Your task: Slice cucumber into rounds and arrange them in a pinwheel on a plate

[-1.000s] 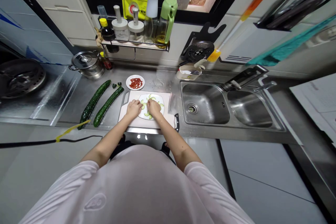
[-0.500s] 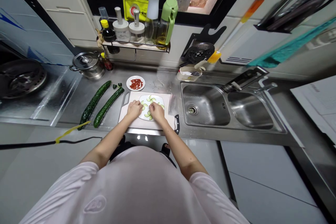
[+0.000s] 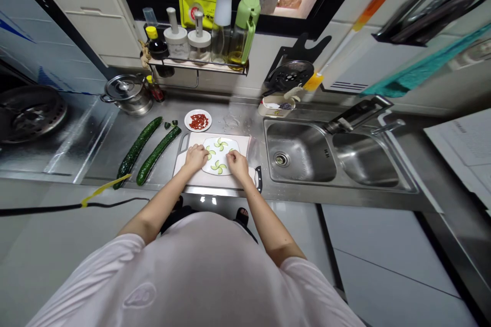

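Hands rest at either side of a small white plate (image 3: 220, 156), seen from above by a head-worn camera. The left hand (image 3: 195, 157) lies curled at the plate's left rim, fingers bent and touching the edge; the right hand (image 3: 238, 164) sits at the right rim, fingers loosely curled, and whether it pinches anything cannot be told. On the plate lie thin, pale green cucumber slices (image 3: 219, 166), half-moon shaped and set in small pinwheel clusters (one cluster near the front, one near the back). The plate stands on a pale, rectangular cutting board (image 3: 199, 178) with rounded corners and a handle slot at its back left. A knife with a black handle (image 3: 258, 179) lies along the board's right edge. Left of the board, two long, dark green, bumpy cucumbers (image 3: 148, 150) lie side by side on the brushed-steel tabletop (image 3: 115, 148). Behind the board is a little round dish of red bits (image 3: 198, 120). To the right, a shiny double steel sink (image 3: 303, 156) is sunk into the tabletop. A lidded steel pot (image 3: 125, 92) stands at the back left, and a wall shelf (image 3: 199, 65) above holds bottles and shakers.
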Action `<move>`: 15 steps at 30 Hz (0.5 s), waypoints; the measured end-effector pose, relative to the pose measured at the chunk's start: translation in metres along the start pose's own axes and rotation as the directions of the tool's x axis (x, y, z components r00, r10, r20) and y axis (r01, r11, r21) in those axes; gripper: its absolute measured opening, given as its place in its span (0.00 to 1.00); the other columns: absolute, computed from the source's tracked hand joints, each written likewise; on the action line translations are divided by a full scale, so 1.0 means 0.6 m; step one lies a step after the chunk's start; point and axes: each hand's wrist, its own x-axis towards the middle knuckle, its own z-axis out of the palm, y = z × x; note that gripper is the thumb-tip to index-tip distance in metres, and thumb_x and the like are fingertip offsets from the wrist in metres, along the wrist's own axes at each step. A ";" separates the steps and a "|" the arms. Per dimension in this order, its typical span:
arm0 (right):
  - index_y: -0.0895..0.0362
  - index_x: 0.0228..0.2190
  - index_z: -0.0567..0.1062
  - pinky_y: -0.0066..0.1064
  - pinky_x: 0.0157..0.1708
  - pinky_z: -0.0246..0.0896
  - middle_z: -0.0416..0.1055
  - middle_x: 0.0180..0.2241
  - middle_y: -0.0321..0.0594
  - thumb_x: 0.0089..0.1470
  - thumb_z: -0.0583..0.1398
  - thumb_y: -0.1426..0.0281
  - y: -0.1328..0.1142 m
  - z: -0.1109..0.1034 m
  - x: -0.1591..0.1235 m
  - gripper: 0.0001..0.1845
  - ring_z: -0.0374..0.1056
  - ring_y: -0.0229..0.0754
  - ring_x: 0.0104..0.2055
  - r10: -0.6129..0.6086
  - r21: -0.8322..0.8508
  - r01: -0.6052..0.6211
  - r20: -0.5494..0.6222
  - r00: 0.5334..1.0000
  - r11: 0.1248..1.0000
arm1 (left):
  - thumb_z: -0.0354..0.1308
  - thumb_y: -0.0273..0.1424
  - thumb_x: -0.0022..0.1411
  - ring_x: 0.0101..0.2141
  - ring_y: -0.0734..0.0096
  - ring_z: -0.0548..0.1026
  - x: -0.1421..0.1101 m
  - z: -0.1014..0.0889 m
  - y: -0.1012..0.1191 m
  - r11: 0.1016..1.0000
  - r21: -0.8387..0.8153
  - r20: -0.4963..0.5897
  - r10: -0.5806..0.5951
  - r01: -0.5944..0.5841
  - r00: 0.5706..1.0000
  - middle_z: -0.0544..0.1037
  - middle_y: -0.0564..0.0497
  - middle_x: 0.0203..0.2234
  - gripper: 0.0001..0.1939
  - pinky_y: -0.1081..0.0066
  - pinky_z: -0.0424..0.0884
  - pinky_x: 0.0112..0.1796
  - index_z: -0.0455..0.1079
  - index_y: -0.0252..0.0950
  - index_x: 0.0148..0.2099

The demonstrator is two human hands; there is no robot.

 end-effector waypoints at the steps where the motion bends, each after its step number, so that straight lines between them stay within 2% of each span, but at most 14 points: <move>1: 0.55 0.37 0.73 0.25 0.33 0.55 0.72 0.29 0.35 0.59 0.49 0.63 0.001 -0.001 0.000 0.14 0.67 0.39 0.33 0.000 0.003 0.000 -0.001 1.000 1.000 | 0.51 0.30 0.62 0.44 0.57 0.66 0.002 -0.002 0.001 1.000 0.005 0.004 -0.007 0.007 1.000 0.74 0.44 0.37 0.14 0.59 0.60 0.44 0.78 0.41 0.42; 11: 0.54 0.35 0.72 0.25 0.32 0.54 0.70 0.27 0.33 0.58 0.50 0.62 0.009 0.002 -0.001 0.14 0.65 0.38 0.31 -0.006 0.050 0.008 -0.036 0.999 0.999 | 0.51 0.29 0.60 0.44 0.56 0.68 0.010 -0.008 0.005 1.000 0.019 0.000 0.003 -0.003 1.000 0.75 0.43 0.37 0.13 0.58 0.60 0.44 0.78 0.39 0.40; 15: 0.54 0.35 0.72 0.25 0.32 0.54 0.69 0.26 0.33 0.58 0.50 0.62 0.012 0.004 -0.001 0.14 0.65 0.39 0.31 -0.002 0.049 0.004 -0.036 0.999 0.999 | 0.51 0.27 0.59 0.43 0.56 0.68 0.014 -0.004 0.007 1.000 -0.012 -0.023 -0.029 0.029 0.999 0.76 0.44 0.37 0.13 0.59 0.60 0.44 0.77 0.39 0.39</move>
